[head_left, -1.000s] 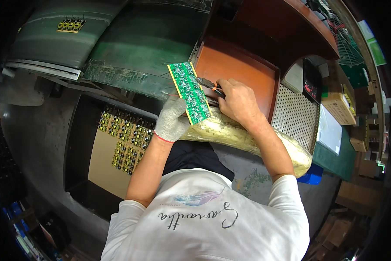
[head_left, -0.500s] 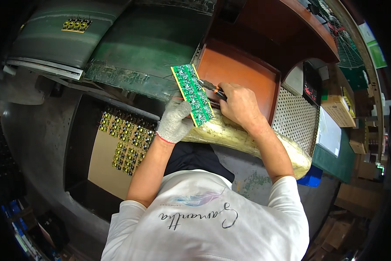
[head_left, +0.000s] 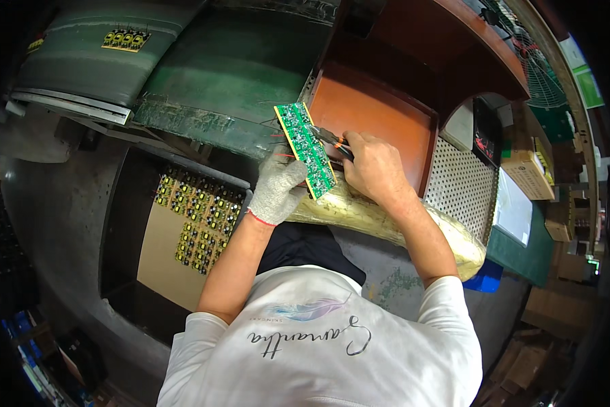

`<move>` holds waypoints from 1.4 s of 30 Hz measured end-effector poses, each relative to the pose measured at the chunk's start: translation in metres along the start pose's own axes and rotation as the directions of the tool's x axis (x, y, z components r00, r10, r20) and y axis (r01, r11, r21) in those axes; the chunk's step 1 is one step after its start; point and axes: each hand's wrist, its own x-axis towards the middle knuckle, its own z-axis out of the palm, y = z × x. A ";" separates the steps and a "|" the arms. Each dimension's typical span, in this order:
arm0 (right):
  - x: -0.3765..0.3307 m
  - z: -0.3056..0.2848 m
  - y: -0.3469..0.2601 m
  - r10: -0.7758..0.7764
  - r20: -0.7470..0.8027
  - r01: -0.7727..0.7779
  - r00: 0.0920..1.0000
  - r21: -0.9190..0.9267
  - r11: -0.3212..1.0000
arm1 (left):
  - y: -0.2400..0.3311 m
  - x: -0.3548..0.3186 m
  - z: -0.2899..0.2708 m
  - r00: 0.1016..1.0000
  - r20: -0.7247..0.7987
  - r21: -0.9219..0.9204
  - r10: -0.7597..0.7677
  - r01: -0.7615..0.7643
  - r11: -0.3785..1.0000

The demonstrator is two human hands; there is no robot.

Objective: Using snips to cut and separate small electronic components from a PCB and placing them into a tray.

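In my gloved left hand (head_left: 278,183) is a long green circuit board (head_left: 306,149) with yellowish edges, tilted with its soldered side up. The fingers close on its lower left edge, and thin red wires stick out beside them. My bare right hand (head_left: 374,163) is closed round the dark and orange handles of a pair of cutters (head_left: 330,138). Their metal jaws meet the board's upper right edge; whether they are biting on a lead is too small to tell. Under the hands lies a padded roll wrapped in yellowish film (head_left: 386,220).
At left, a dark box (head_left: 162,264) holds a cardboard sheet and several boards with yellow parts. Another board (head_left: 126,39) rides on the green conveyor belt (head_left: 81,68). Ahead stands a reddish-brown tray (head_left: 379,108); a perforated metal plate (head_left: 457,183) and a caged fan (head_left: 539,68) are at right.
The green board has shifted slightly right and tilted differently, with my left hand moving along. The cutters remain near its right edge. On the belt, the board has crept right.
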 end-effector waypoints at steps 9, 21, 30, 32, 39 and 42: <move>0.005 0.007 0.008 -0.079 -0.127 0.081 0.989 0.017 0.997 | -0.002 0.002 -0.011 1.000 0.019 -0.041 -0.011 0.012 0.999; 0.015 0.012 0.023 -0.132 -0.094 0.136 0.987 0.045 0.990 | -0.004 0.004 -0.019 0.998 0.052 -0.037 -0.038 0.040 0.999; 0.032 0.012 0.017 -0.124 -0.175 0.119 0.977 -0.036 0.992 | -0.002 0.000 -0.019 0.996 0.055 -0.066 -0.063 0.067 0.996; 0.030 0.011 0.018 -0.120 -0.179 0.111 0.976 -0.060 0.992 | -0.003 0.002 -0.021 0.995 0.059 -0.076 -0.080 0.084 0.994; 0.033 0.010 0.017 -0.098 -0.131 0.092 0.986 -0.051 0.994 | -0.002 0.001 -0.020 0.996 0.054 -0.073 -0.076 0.080 0.994; 0.034 0.011 0.016 -0.096 -0.128 0.093 0.987 -0.033 0.995 | -0.005 0.002 -0.020 0.997 0.043 -0.070 -0.060 0.063 0.996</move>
